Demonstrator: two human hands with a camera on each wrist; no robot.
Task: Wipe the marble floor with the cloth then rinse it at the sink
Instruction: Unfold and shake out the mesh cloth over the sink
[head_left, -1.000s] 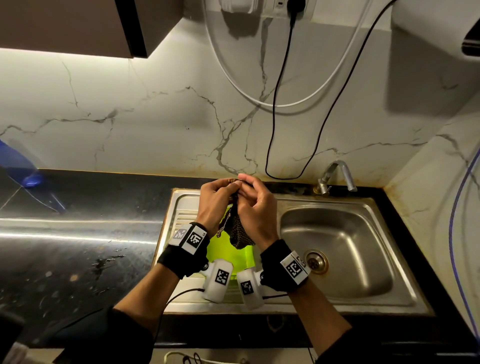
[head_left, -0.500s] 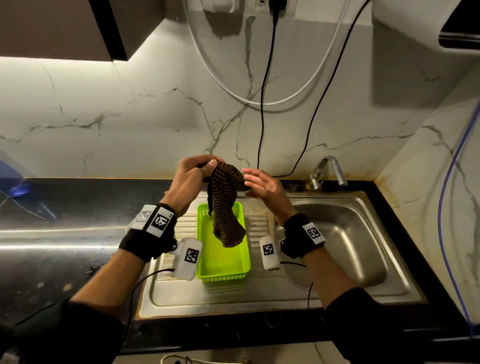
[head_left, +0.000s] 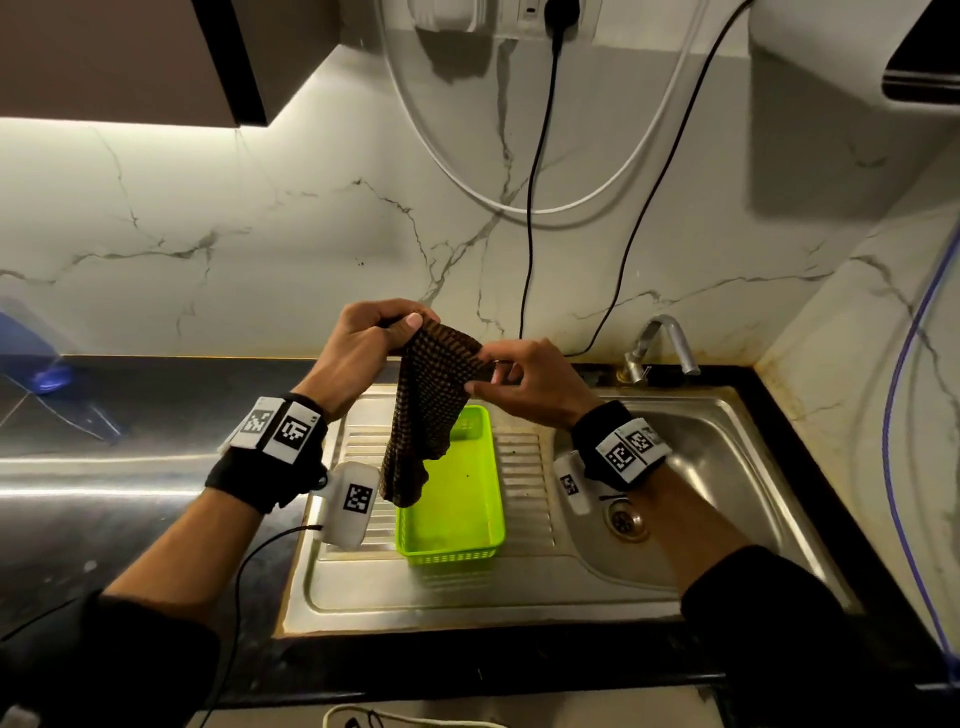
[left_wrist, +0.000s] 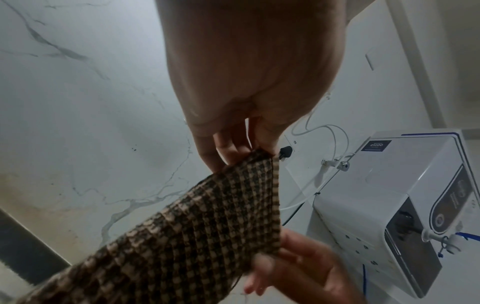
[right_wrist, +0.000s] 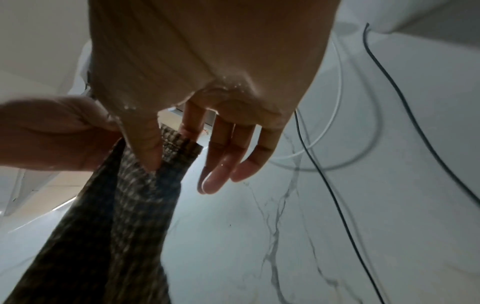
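Note:
A brown checked cloth (head_left: 431, 405) hangs above the steel sink's drainboard (head_left: 519, 467), its lower end dangling over a green basket (head_left: 467, 499). My left hand (head_left: 363, 343) pinches the cloth's top left corner. My right hand (head_left: 524, 379) pinches the top right edge between thumb and forefinger, its other fingers spread loose. In the left wrist view the cloth (left_wrist: 194, 236) stretches from my left hand (left_wrist: 233, 152) to my right hand (left_wrist: 293, 265). In the right wrist view the thumb of my right hand (right_wrist: 148, 148) presses on the cloth (right_wrist: 130, 205).
The sink bowl (head_left: 727, 483) with its drain (head_left: 626, 522) lies to the right, and the tap (head_left: 660, 343) stands behind it. Black and white cables (head_left: 530, 208) hang down the marble wall. A dark counter (head_left: 130, 467) runs left. A white appliance (left_wrist: 394, 197) is mounted at the right.
My hands have risen and moved apart, unfolding the bunched cloth so it hangs open over the green basket. The view has shifted left, away from the sink bowl.

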